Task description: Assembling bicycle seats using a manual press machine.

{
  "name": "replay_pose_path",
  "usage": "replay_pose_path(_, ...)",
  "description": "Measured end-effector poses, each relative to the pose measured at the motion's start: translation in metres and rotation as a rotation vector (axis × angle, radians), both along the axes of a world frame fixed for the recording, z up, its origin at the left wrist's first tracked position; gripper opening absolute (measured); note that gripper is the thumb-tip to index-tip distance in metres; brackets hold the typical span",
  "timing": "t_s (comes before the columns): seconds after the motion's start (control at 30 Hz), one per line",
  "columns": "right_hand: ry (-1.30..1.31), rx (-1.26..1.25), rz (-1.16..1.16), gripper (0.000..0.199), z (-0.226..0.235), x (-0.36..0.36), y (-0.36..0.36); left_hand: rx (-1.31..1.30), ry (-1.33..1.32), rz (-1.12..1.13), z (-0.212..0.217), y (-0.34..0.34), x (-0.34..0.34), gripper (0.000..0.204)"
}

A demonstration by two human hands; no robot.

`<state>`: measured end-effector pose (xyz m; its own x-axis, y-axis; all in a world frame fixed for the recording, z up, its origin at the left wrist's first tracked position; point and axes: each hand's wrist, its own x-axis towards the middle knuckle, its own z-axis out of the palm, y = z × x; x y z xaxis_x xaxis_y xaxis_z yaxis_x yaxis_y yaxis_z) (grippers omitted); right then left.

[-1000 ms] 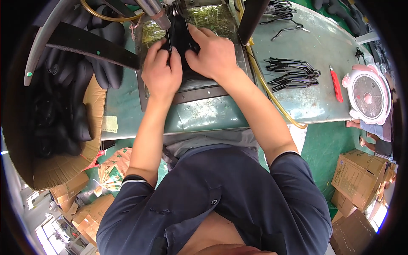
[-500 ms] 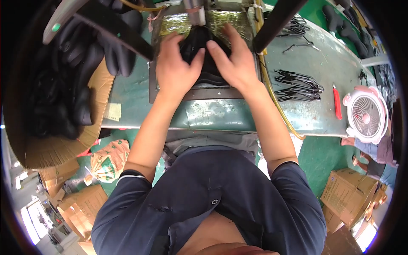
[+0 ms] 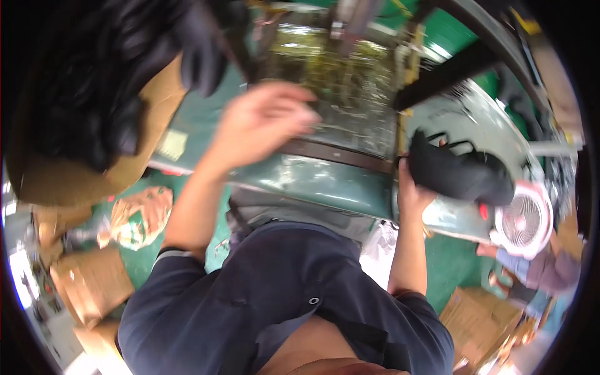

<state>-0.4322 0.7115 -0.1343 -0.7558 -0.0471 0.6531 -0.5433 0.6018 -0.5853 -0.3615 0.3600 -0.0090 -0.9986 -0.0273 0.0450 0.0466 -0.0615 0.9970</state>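
Observation:
My right hand (image 3: 414, 190) grips a black bicycle saddle (image 3: 462, 170) on its left end, holding it above the right part of the table. Thin black rails stick out along the saddle's upper edge; most of the fingers are hidden behind it. Over the front left edge of a press bed (image 3: 356, 134) hangs my left hand (image 3: 259, 122), smeared by motion. Its fingers are loosely bent and apart, with nothing seen in them. Shiny gold-coloured film (image 3: 337, 69) covers the far part of the bed, beneath a blurred metal press rod (image 3: 356, 25).
A cardboard box (image 3: 165, 94) at the left is heaped with black padded pieces (image 3: 94, 100). Dark frame bars (image 3: 447, 75) slant beside the press. A pink and white fan (image 3: 525, 219) stands at the table's right end. Cartons (image 3: 90, 284) and a plastic bag (image 3: 140, 215) lie on the floor.
Both hands were on the black saddle under the press rod. My right hand has carried it off to the right; my left hand has let go and drawn back toward me. The view has shifted.

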Motion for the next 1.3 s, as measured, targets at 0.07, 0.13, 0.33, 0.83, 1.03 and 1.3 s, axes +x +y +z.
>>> replay_pose_path(0.07, -0.414, -0.583, 0.035, 0.053, 0.051, -0.015, -0.002, -0.235, 0.045, 0.386, -0.033, -0.054, 0.007, 0.023)
replay_pose_path(0.13, -0.315, -0.541, -0.072, 0.057, 0.082, -0.086, 0.028, -1.031, 0.005, 0.801, -0.038, -0.090, 0.000, 0.040)
replay_pose_path(0.33, -0.409, -0.496, -0.099, 0.068, 0.114, -0.175, 0.075, -1.838, -0.101, 0.951, -0.089, -0.134, -0.068, 0.071)
replay_pose_path(0.83, -0.334, 1.024, -0.058, 0.056, 0.099, -0.063, 0.160, 0.725, -0.020, 0.405, -0.076, -0.138, 0.041, 0.043)
replay_pose_path(1.03, -0.341, 0.948, 0.155, 0.057, 0.124, -0.077, 0.097, 1.201, -0.228, 0.311, -0.076, 0.018, 0.037, 0.039)
replay_pose_path(1.3, -0.445, 0.315, 0.015, 0.061, 0.122, -0.021, 0.126, -0.878, 0.277, 0.187, -0.021, -0.036, 0.052, 0.049)
